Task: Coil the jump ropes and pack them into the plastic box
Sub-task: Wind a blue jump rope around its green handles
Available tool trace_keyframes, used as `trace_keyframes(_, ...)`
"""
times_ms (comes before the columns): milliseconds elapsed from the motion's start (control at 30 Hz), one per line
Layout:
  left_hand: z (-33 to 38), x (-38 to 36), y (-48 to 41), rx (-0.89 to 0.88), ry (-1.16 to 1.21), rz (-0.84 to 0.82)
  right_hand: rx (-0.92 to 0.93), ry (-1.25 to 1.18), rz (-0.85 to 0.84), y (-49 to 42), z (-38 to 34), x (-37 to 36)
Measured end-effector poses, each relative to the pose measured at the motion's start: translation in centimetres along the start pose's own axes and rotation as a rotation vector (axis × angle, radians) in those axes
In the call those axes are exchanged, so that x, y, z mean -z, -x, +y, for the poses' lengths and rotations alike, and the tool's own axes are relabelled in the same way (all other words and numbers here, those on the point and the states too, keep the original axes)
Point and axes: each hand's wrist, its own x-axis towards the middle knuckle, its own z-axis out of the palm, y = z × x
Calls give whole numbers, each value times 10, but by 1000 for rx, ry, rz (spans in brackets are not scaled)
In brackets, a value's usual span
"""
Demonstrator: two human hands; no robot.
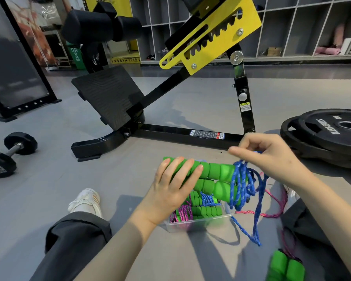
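My left hand (175, 186) grips two green foam handles (215, 178) side by side above the clear plastic box (199, 221). A blue rope (242, 186) is wound in loops around the handles' right ends, and a loose tail hangs down to the floor. My right hand (270, 157) pinches the blue rope at the top of the loops. Inside the box lie coiled ropes with green handles, one pink and one blue. Another pink rope (272, 211) trails on the floor to the right, with its green handles (285, 267) at the bottom right.
A black and yellow bench frame (180, 134) stands just behind the box. Stacked weight plates (330, 134) lie at the right, dumbbells (10, 153) at the left. My legs and white shoe (85, 201) flank the box on the grey floor.
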Motion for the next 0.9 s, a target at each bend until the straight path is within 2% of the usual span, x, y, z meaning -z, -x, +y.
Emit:
trace_keyframes(133,10,-1,-7,-5,47,66,-52,-92,36,-3,9,3)
trace_keyframes(233,14,-1,-10,-15,63,87,-142,-95,-34,-2,20,1)
trace_keyframes(333,17,-2,-9,-2,72,88,-259,-213,-91,0,27,-2)
trace_keyframes(400,18,-2,-9,28,76,82,-409,-413,-126,8,39,-8)
trace_keyframes(433,18,-3,-8,48,70,75,-461,-710,-242,13,44,-15)
trace_keyframes(467,17,-3,-7,63,54,68,-396,-842,-365,19,36,-31)
trace_keyframes(500,15,-4,-5,72,36,59,-273,-922,-298,26,33,-33)
trace_keyframes(533,13,-6,-4,75,22,47,-248,-977,-165,31,48,-41)
trace_keyframes(600,12,-7,-2,90,16,25,-481,-933,-65,37,68,-65)
trace_keyframes(700,10,-7,-2,155,24,13,-520,-659,42,47,64,-88)
trace_keyframes(767,7,-8,0,175,-12,-8,-627,-551,73,49,55,-98)
trace_keyframes(900,0,-12,8,199,-105,-54,-674,-400,35,49,34,-102)
